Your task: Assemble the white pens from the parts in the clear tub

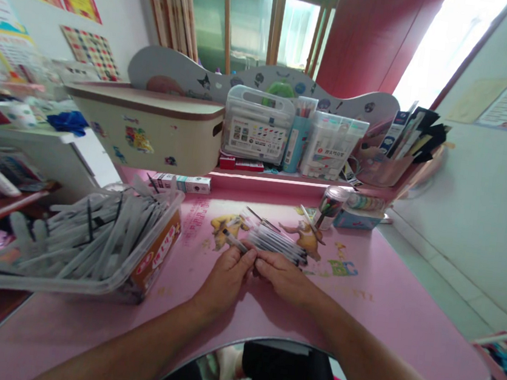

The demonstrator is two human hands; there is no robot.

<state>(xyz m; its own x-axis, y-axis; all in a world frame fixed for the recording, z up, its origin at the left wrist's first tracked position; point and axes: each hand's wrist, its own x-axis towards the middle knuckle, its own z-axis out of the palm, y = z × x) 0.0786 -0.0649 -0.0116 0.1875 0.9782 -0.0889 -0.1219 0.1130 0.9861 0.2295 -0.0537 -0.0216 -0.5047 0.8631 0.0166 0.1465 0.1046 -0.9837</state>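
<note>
My left hand point(225, 275) and my right hand point(283, 276) meet at the middle of a pink desk point(358, 312), fingers pinched together. A slim grey pen point(235, 241) sticks up and to the left out of my left fingers. My right fingertips close on its near end, beside a pile of similar pens point(277, 241) lying just behind the hands. A clear plastic tub point(91, 245) heaped with several grey-white pens stands to the left of my left hand.
A small clear cup of pens point(330, 206) stands behind the pile. On the raised shelf at the back are a cream box point(150, 129), marker cases point(256, 126) and a holder of stationery point(405, 146). Cluttered shelves lie left.
</note>
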